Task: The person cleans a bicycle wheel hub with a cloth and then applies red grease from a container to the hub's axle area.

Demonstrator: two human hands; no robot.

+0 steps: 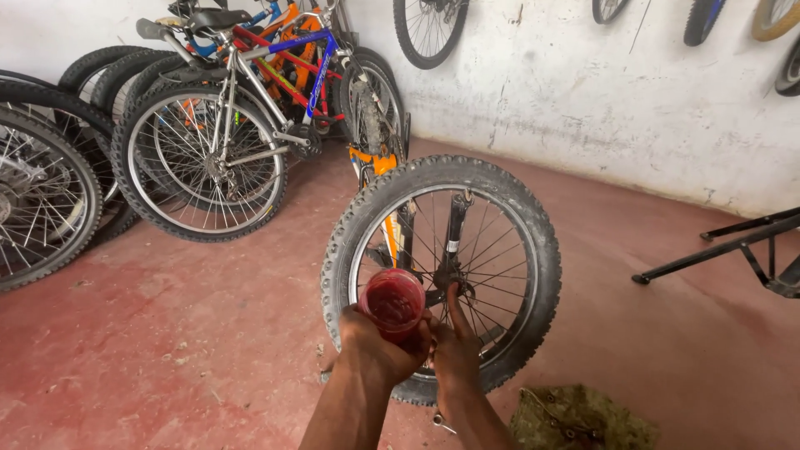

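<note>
Red grease tub [392, 302] gripped by left hand [377, 348], right hand [454, 348] fingers at wheel hub [442, 279], grip unclear

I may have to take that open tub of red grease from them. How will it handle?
The tub of red grease is probably slippery: red smears coat its rim. It looks light, since the left hand holds it alone. It has no lid on, so tilting it could smear grease on the right hand alongside.

Red grease in the open jar [392, 302], black knobbly tyre [442, 275] with silver spokes, dull red floor [167, 333], olive rag [579, 417], and a blue, red and orange bicycle [287, 67].
</note>
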